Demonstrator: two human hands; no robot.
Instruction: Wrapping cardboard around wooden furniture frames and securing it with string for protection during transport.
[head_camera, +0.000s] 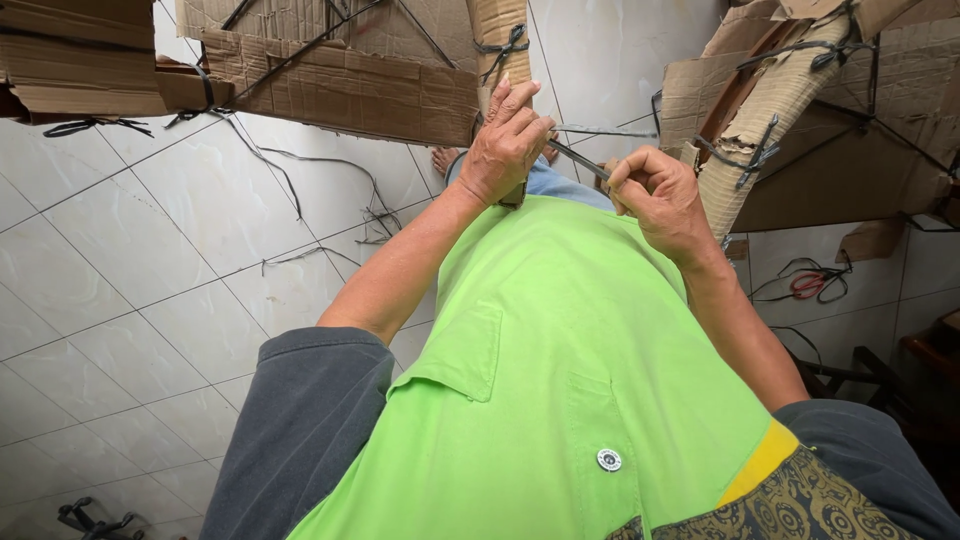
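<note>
Broadly, read from left to right:

Far left: a flattened brown cardboard stack bound with dark strapping, lying on the pale tiled floor; loose black strap ends trail across the tiles.
Upper centre: a wide brown cardboard sheet, crossed by thin dark ties; no label that I can read.
Left hand: I see it closed around a small object at its lower edge, part hidden by the fingers, just beside a tied cardboard roll.
Thin metal strip: it runs between the two hands, above the green shirt.
Right hand: fingers pinched shut on the near end of the strip.
Step in hand: I judge a tie is being pulled or twisted tight.
Next move: it calls, I think, for steady tension and both grips kept firm.
Right: a curved corrugated cardboard bundle, strapped black; red-handled scissors lie on the floor beyond.
</note>
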